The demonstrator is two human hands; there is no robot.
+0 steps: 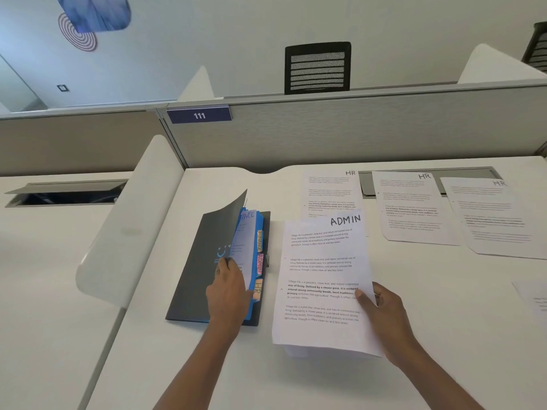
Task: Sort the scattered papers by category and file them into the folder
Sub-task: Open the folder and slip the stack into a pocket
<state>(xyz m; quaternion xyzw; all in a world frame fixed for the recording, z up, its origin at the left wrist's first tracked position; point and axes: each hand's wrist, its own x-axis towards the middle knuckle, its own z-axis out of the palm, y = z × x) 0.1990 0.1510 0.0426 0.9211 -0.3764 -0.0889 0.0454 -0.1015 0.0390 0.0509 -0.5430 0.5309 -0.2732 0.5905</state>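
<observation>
White desk (165, 350) is backing onto a grey partition (355, 134) (plate (199, 115) numbered 111). Dark folder (195, 276) is lying near its left edge, left hand (229, 294) gripping the lifted cover. Right hand (384, 312) is pinching the ADMIN sheet (319, 276) just beside; HR sheets (414, 208) are lying along the far edge.

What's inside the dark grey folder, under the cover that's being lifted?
Visible: blue dividers with side tabs reading FINANCE, ADMIN and HR, plus a white printed sheet. The left hand and raised cover hide whatever lies deeper.
</observation>
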